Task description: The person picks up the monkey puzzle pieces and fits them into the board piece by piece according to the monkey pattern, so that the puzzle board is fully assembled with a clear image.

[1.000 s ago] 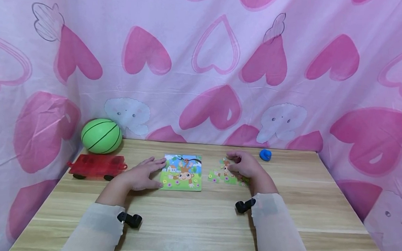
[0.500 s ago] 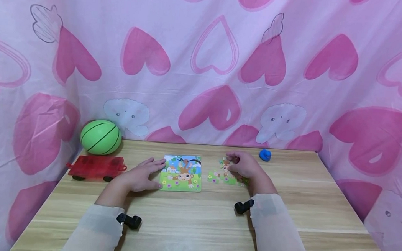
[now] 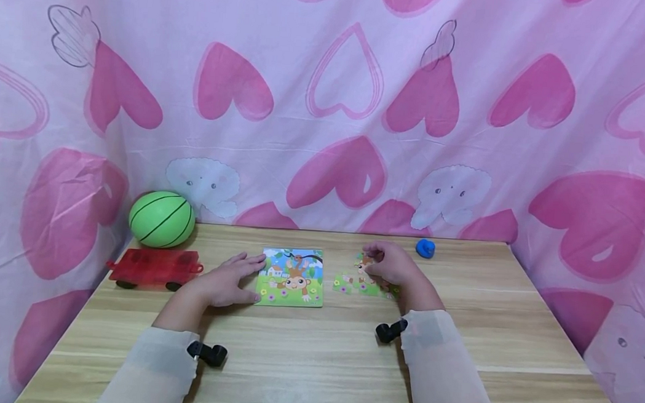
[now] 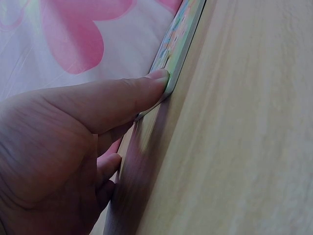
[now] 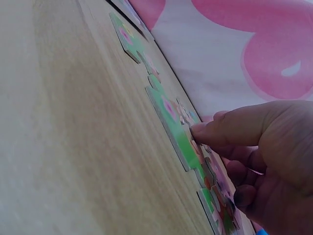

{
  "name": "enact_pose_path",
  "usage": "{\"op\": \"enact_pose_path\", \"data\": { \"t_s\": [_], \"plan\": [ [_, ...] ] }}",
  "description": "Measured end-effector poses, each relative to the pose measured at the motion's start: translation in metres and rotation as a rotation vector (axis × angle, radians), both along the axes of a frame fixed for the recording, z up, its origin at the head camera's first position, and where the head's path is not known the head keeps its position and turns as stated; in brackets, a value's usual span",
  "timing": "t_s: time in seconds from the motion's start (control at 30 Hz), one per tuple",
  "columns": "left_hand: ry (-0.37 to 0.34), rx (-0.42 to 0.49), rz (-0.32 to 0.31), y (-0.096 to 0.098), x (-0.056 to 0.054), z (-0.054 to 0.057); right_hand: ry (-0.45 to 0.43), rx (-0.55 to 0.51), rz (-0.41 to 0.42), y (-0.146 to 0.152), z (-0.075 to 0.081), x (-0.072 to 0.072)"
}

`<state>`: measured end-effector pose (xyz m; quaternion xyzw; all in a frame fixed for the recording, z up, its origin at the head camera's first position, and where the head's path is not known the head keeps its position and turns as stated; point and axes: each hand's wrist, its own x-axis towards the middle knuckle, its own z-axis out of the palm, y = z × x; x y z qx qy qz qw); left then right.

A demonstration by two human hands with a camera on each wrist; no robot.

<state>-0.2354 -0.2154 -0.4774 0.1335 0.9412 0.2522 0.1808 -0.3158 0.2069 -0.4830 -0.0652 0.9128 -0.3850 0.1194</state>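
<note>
One monkey-picture board point(image 3: 290, 279) lies flat on the counter point(image 3: 301, 360), left grip point(image 3: 230, 283) extended along its left edge; loose puzzle pieces point(image 3: 369, 288) beside it, right grip's point(image 3: 393, 264) thumb touching them, pinch uncertain; step, apparently piece handling; next move likely needs light fingertip pressure.

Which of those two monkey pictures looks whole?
The square board touched by the left hand; the other, by the right hand, is split into puzzle pieces.
</note>
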Motion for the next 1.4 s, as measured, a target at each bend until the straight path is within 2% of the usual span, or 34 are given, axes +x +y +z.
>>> {"op": "enact_pose_path", "data": {
  "t_s": [0.3, 0.7, 0.9, 1.13, 1.27, 1.4],
  "plan": [
    [0.006, -0.003, -0.008, 0.000, 0.000, 0.001, -0.024, 0.011, -0.037, -0.005, 0.005, 0.001],
    [0.007, -0.004, -0.010, 0.001, 0.000, 0.002, -0.033, 0.020, -0.041, -0.004, 0.005, 0.002],
    [0.008, -0.009, -0.007, 0.001, 0.001, 0.002, 0.006, 0.044, -0.068, -0.005, 0.006, 0.003],
    [0.009, -0.010, -0.004, 0.001, 0.001, 0.002, 0.027, -0.100, -0.113, -0.005, 0.009, 0.004],
    [0.004, -0.006, -0.004, 0.001, 0.001, 0.002, 0.070, -0.139, -0.059, -0.014, 0.017, 0.008],
    [0.000, -0.001, -0.002, 0.001, 0.001, 0.003, 0.057, -0.174, 0.029, -0.035, 0.025, 0.015]
  ]
}}
